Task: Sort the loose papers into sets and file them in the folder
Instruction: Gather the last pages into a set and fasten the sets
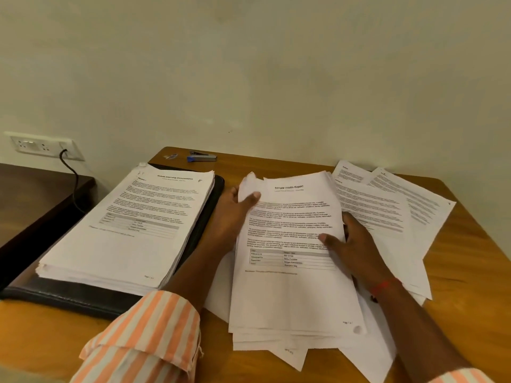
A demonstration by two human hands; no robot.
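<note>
We are holding a sheaf of papers [287, 288] between both hands, just right of the black folder [69, 297], which is lying on the surface [470, 258] under a thick stack [132, 217]. Our left hand [237, 208] is gripping the sheaf's upper left edge, thumb lying on top. Our right hand [351, 241] is clamping the right edge, thumb pressing the printed page. Loose sheets [387, 205] are lying fanned at the right.

Wooden table [470, 275] with black folder [83, 297], loose papers [387, 211], stapler [201, 157]
</note>
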